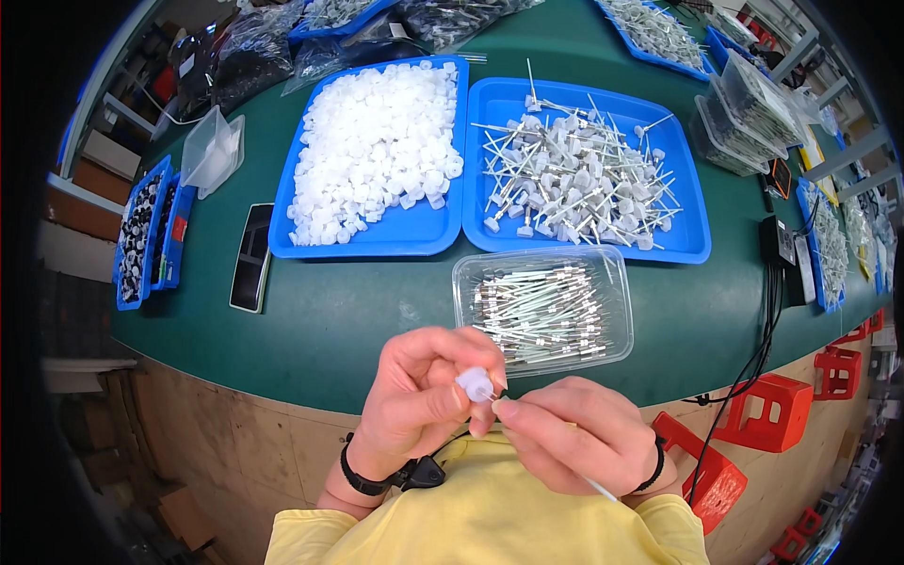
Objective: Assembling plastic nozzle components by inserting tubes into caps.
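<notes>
Seen from above, close to a yellow-sleeved chest, two bare hands meet over the near edge of a green worktable [358, 320]. The left hand [419, 400] is curled, its thumb and fingers pinching a small white plastic cap [474, 382]. The right hand [574, 433], fingers pressed together, pinches a thin white stick [595, 487] whose tail pokes out behind the palm toward the wrist; its tip sits at the cap. Both pieces look very light; the cap seems rigid and easy to drop, best held by its sides, and the stick looks slender and likely to bend, best gripped near the working end. Both wrists wear dark bands and bend inward. Just beyond the hands, a clear plastic container [617, 282] holds more sticks with metal ends. Farther off, a blue tray [377, 243] is heaped with white caps, and beside it a second blue tray [692, 240] holds assembled cap-and-stick pieces. A dark phone [252, 256] lies left of the trays.
</notes>
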{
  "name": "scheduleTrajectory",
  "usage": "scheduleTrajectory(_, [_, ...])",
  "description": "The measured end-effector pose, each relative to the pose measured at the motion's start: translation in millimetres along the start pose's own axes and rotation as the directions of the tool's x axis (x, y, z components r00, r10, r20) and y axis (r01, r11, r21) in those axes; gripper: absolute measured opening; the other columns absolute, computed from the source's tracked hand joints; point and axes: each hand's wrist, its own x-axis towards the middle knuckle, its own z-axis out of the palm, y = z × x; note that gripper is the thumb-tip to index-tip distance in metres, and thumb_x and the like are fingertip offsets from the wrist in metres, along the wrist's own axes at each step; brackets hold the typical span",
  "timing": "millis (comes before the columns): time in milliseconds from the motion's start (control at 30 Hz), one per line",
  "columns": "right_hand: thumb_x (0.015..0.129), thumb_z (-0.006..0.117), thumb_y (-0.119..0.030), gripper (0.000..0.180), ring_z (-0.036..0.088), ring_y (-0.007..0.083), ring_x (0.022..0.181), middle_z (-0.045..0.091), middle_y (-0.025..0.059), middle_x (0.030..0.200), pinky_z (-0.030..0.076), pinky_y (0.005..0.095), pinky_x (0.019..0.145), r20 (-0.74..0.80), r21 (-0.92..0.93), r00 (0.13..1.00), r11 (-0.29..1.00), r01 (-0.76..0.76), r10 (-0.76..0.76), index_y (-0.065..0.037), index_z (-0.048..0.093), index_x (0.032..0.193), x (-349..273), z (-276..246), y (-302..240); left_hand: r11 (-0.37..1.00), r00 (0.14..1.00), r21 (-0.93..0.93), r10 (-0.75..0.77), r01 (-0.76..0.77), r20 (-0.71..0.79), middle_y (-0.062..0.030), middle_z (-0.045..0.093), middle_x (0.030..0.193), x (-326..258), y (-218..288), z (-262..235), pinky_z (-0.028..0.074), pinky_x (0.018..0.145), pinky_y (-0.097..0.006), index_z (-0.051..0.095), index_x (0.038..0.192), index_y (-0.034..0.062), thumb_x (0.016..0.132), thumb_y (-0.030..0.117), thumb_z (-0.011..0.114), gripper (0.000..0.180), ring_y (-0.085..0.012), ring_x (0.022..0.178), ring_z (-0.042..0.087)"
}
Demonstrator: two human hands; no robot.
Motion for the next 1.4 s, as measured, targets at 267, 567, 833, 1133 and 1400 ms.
scheduleTrajectory(267, [0.061,0.065,0.01,0.032,0.058,0.0204,0.061,0.059,0.014,0.078,0.049,0.0265,0.05,0.003,-0.004,0.985,0.985,-0.17,0.17,0.007,0.059,0.092,-3.4,-8.1,-0.1,0.964,0.934,-0.054,-0.267,0.262,-0.238,-0.0089,0.053,0.088,2.0,11.8,4.7,0.044,0.062,-0.027,0.049,0.11,-0.0027,0.086,0.001,0.047,0.025,-0.0128,0.071,0.05])
scheduleTrajectory(567, [0.063,0.066,0.01,0.035,0.06,0.0216,0.065,0.059,0.0142,0.083,0.051,0.0268,0.054,0.07,0.012,0.992,0.994,-0.107,0.105,0.008,0.057,0.097,-7.5,-4.7,-0.7,0.931,0.96,0.314,-0.104,0.186,-0.261,-0.0014,0.051,0.081,-5.4,13.7,32.8,0.037,0.057,-0.018,0.058,0.088,-0.0023,0.08,-0.002,0.056,0.009,-0.0051,0.068,0.043])
scheduleTrajectory(833, [0.063,0.066,0.01,0.037,0.061,0.0224,0.066,0.059,0.0143,0.086,0.052,0.0275,0.055,0.079,0.02,0.994,0.997,-0.074,0.072,0.008,0.056,0.099,-9.4,-4.0,-0.2,0.943,0.966,0.285,-0.101,0.169,-0.239,-0.0046,0.053,0.082,-6.5,10.5,27.9,0.04,0.058,-0.019,0.059,0.084,-0.0033,0.078,-0.003,0.057,0.006,-0.007,0.071,0.05])
scheduleTrajectory(1133, [0.063,0.066,0.01,0.038,0.062,0.0237,0.069,0.059,0.0145,0.087,0.053,0.0286,0.057,0.08,0.061,0.994,0.995,-0.074,0.07,0.007,0.056,0.099,-9.9,-5.6,-2.6,0.975,0.98,0.194,-0.074,0.11,-0.184,-0.0088,0.054,0.082,-6.5,8.3,31.6,0.049,0.062,-0.023,0.059,0.085,-0.0045,0.079,-0.005,0.056,0.007,-0.0138,0.073,0.058])
scheduleTrajectory(1400, [0.062,0.067,0.01,0.038,0.062,0.0233,0.069,0.06,0.0144,0.087,0.053,0.0288,0.058,0.08,0.066,0.996,0.997,-0.049,0.043,0.007,0.056,0.099,-9.0,-4.3,-3.8,0.978,0.99,0.206,-0.005,0.035,-0.144,-0.0097,0.053,0.082,-7.4,3.3,29.2,0.05,0.063,-0.026,0.058,0.084,-0.0051,0.079,-0.006,0.055,0.006,-0.0156,0.073,0.059])
